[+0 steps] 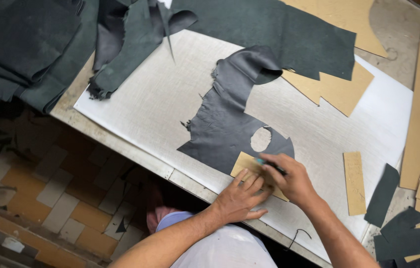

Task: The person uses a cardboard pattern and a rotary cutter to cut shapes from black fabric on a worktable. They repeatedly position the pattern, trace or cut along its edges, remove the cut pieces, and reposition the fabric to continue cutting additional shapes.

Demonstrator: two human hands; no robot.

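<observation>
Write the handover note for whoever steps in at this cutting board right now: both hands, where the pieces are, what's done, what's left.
Left hand: flat, fingers spread, pressing the small tan card template onto the dark leather piece.
Right hand: gripping a thin tool with a teal tip, tip at the template's upper edge.
The leather lies on the white cutting board, near its front edge. A round hole is already out of it, just above the template.
Left: the outline around the template does not look finished; the hands hide most of it.
Spare narrow tan strip lies to the right, more dark hides folded at the far left.
</observation>
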